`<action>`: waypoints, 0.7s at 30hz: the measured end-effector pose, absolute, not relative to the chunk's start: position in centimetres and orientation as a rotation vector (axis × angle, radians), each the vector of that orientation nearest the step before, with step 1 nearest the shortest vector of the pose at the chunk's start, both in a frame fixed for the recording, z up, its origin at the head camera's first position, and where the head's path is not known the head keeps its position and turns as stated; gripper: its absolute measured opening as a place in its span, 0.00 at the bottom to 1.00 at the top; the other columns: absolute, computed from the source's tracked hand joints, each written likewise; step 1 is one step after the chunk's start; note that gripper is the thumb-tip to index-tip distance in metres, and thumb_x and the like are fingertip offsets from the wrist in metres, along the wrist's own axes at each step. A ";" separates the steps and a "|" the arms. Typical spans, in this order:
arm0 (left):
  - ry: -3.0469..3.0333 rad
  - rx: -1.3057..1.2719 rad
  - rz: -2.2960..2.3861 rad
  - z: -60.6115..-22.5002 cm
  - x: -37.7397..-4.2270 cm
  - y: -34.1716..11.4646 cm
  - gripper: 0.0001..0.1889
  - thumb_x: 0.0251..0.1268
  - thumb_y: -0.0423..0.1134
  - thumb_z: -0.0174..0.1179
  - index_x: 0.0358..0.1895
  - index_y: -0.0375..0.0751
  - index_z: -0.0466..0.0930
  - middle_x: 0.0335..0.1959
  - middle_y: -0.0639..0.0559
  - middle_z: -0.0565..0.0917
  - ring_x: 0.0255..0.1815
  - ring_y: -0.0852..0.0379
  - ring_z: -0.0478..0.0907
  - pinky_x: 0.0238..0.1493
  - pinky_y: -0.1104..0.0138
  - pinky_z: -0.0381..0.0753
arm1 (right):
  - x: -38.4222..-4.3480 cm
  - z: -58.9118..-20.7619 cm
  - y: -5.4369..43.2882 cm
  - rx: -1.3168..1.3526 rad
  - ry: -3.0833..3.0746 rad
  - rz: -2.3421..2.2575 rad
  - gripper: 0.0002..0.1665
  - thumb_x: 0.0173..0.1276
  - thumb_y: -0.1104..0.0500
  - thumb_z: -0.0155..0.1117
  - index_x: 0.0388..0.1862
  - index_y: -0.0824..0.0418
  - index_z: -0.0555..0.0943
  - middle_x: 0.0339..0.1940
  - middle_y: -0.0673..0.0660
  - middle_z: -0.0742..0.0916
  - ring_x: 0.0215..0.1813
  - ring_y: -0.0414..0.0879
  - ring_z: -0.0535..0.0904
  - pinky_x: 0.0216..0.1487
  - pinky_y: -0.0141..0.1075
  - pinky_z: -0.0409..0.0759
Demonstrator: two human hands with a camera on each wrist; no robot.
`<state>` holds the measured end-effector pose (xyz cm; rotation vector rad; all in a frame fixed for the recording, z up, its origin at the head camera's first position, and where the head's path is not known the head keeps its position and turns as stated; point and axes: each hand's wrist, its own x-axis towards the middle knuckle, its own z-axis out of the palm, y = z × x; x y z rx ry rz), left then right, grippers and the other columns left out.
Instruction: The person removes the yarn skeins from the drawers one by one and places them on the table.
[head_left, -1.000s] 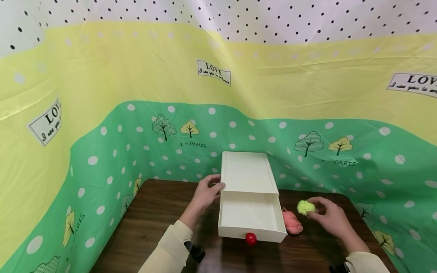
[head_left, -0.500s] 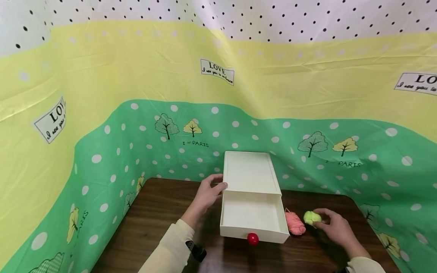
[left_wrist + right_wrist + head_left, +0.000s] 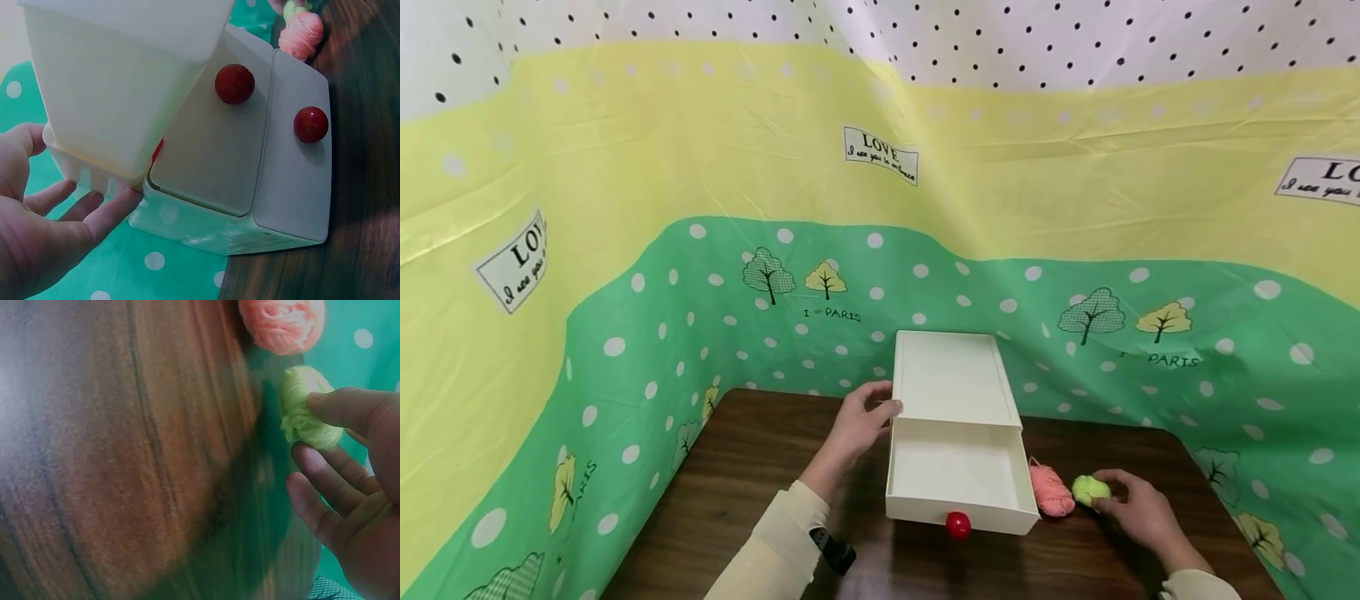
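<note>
A white drawer box (image 3: 955,375) stands at the table's back, its top drawer (image 3: 951,475) with a red knob (image 3: 958,525) pulled out and nothing inside. My left hand (image 3: 861,421) rests on the box's left side, thumb at the top edge; in the left wrist view the left hand (image 3: 56,225) touches the side with fairly straight, spread fingers. My right hand (image 3: 1138,508) pinches a small yellow-green ball of yarn (image 3: 306,409) between thumb and fingers, low over the table. Close beside it lies a pink skein of yarn (image 3: 1051,490), right of the drawer.
The left wrist view shows two lower drawers, both closed, with red knobs (image 3: 235,84). The dark wood table (image 3: 760,467) meets a patterned curtain (image 3: 820,367) at the back and along both sides.
My right hand has brought the yellow-green yarn down and slightly right, next to the pink skein. The left hand keeps its place on the box. The view has shifted slightly.
</note>
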<state>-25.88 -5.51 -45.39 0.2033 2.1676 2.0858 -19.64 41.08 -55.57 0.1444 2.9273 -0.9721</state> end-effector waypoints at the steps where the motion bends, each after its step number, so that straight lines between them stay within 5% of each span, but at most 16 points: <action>1: 2.170 0.207 2.083 -45.4 -25.9 -5.5 0.26 0.72 0.43 0.63 0.69 0.38 0.74 0.63 0.39 0.77 0.57 0.47 0.81 0.57 0.48 0.85 | -19.6 -55.7 41.1 0.159 2.917 -0.982 0.33 0.64 0.53 0.75 0.62 0.70 0.78 0.45 0.64 0.87 0.34 0.44 0.82 0.31 0.39 0.79; 21: 2.177 0.173 2.080 -45.6 -26.0 -5.5 0.26 0.71 0.45 0.65 0.68 0.40 0.75 0.62 0.40 0.78 0.56 0.47 0.81 0.59 0.46 0.83 | -18.7 -55.6 42.2 0.189 2.863 -0.969 0.45 0.61 0.40 0.77 0.64 0.71 0.76 0.54 0.72 0.85 0.43 0.52 0.87 0.35 0.39 0.83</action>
